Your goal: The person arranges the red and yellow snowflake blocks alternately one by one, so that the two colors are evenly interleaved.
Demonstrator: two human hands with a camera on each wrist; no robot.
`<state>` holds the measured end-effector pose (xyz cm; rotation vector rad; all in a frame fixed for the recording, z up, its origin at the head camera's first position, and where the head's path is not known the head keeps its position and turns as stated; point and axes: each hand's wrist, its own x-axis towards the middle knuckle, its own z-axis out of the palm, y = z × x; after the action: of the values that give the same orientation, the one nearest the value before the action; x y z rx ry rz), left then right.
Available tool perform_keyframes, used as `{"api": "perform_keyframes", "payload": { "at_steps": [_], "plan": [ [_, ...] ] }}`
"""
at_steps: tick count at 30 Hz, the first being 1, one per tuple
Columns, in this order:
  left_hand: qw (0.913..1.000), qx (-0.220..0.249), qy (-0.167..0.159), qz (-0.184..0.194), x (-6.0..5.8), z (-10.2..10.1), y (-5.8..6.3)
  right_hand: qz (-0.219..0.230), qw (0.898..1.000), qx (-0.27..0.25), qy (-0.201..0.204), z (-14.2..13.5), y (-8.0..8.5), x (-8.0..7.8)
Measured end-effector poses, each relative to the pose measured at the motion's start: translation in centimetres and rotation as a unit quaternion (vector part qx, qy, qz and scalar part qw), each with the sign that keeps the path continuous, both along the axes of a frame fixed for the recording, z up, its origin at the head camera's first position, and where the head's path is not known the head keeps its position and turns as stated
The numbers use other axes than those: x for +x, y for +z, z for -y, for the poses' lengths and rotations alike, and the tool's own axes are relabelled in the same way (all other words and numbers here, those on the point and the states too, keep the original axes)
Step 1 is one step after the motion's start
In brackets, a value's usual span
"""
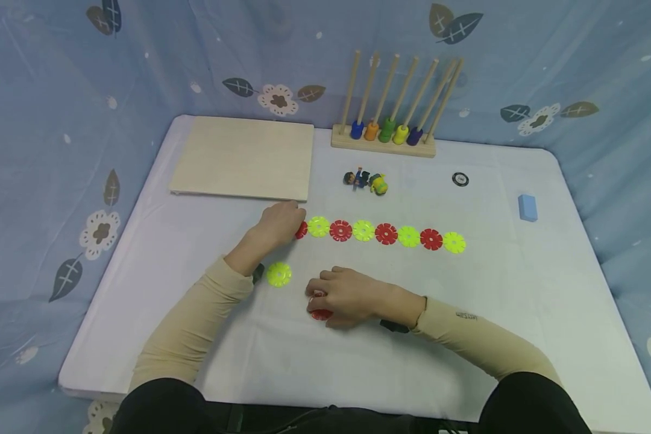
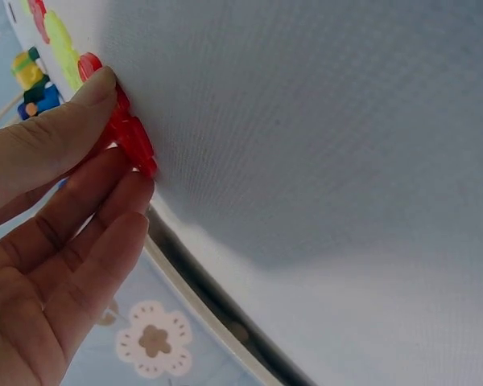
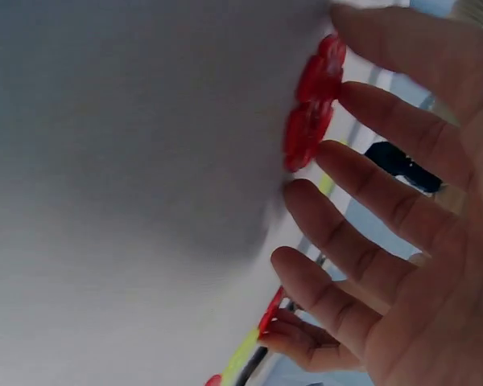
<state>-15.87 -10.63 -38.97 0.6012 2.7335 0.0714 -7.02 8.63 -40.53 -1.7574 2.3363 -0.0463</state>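
Note:
A row of alternating red and yellow-green flower-shaped plastic discs lies across the table. At its left end, my left hand (image 1: pixel 279 224) pinches a red disc (image 2: pixel 131 141) between thumb and fingers, beside a yellow-green disc (image 1: pixel 319 226); the hand covers part of the red one in the head view. Nearer the body, my right hand (image 1: pixel 352 296) is spread over another red disc (image 3: pixel 312 108). Its fingers are fairly straight, with the tips at the disc's edge. A single yellow-green disc (image 1: pixel 279 274) lies flat between the two hands, close to the left wrist.
Behind the row lie two small toy figures (image 1: pixel 364 180). A wooden board (image 1: pixel 244 158) is at the back left, and a wooden peg stand (image 1: pixel 382 144) with coloured beads at the back. To the right are a round black piece (image 1: pixel 460 179) and a blue block (image 1: pixel 527 208).

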Motion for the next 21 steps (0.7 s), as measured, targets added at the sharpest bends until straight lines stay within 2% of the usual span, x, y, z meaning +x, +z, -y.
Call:
{"api": "perform_keyframes", "payload": {
  "at_steps": [12, 16, 21],
  "plan": [
    [1.0000, 0.001, -0.001, -0.004, 0.2, 0.1, 0.1, -0.047, 0.997, 0.064, -0.003, 1.6, 0.4, 0.8],
    [1.0000, 0.005, -0.003, -0.003, 0.1, 0.1, 0.1, -0.015, 0.996, 0.090, -0.017, 1.4, 0.5, 0.4],
    [1.0000, 0.006, -0.003, -0.001, 0.1, 0.1, 0.0, 0.028, 0.994, 0.091, -0.057, 0.0, 1.1, -0.5]
  ]
}}
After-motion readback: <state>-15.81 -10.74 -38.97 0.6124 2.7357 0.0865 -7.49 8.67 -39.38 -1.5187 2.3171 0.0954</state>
